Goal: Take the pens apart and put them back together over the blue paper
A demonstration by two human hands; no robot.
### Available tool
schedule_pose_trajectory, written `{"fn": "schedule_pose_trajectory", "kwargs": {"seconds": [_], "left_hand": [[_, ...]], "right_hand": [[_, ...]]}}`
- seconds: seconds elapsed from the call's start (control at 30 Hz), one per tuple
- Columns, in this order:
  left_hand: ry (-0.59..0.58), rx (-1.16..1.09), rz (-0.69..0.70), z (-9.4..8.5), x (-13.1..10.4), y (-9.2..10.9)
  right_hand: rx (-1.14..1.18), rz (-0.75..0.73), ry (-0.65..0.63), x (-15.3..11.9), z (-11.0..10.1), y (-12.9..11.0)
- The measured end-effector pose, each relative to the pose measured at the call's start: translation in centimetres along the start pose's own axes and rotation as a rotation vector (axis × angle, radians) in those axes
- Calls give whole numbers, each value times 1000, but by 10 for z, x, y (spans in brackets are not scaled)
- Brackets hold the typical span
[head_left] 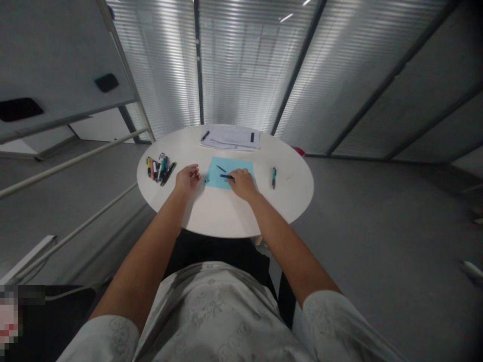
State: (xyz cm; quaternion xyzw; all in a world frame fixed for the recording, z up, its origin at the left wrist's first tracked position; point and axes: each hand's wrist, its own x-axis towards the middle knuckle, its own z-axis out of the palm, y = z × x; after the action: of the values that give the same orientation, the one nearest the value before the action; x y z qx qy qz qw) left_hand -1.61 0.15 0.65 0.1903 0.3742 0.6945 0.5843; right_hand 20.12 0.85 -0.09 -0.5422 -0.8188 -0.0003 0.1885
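On the white round table [215, 216] lies a light blue sheet [221, 181]. My right hand [244, 184] is over its right part, fingers closed on a dark pen barrel [226, 176] that points left. A thin dark stick, perhaps a refill or pen part [221, 168], rests on the sheet just beyond it. At the sheet's left edge is a small shiny piece [206, 180], too small to name. Beside it, left of the sheet, my left hand [187, 178] is turned palm inward with loosely curled fingers, and nothing shows in it.
Several pens and markers [160, 168] lie in a cluster at the table's left. A green and black pen [273, 178] is on the right. Stacked papers [230, 138] with a dark pen [205, 136] sit at the far edge. A wheeled-board-like frame [75, 146] stands to the left.
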Motion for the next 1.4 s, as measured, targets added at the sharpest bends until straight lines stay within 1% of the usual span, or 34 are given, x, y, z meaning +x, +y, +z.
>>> {"fn": "schedule_pose_trajectory", "kwargs": {"seconds": [0.47, 0.73, 1.1, 1.4], "left_hand": [[5, -11, -3, 0, 1, 0], [4, -16, -17, 0, 1, 0], [0, -3, -9, 1, 0, 1], [0, 1, -9, 2, -2, 1]], "right_hand": [[22, -14, 10, 1, 2, 2], [7, 12, -1, 0, 1, 1], [15, -25, 4, 2, 3, 3], [-15, 23, 15, 0, 0, 0]]}}
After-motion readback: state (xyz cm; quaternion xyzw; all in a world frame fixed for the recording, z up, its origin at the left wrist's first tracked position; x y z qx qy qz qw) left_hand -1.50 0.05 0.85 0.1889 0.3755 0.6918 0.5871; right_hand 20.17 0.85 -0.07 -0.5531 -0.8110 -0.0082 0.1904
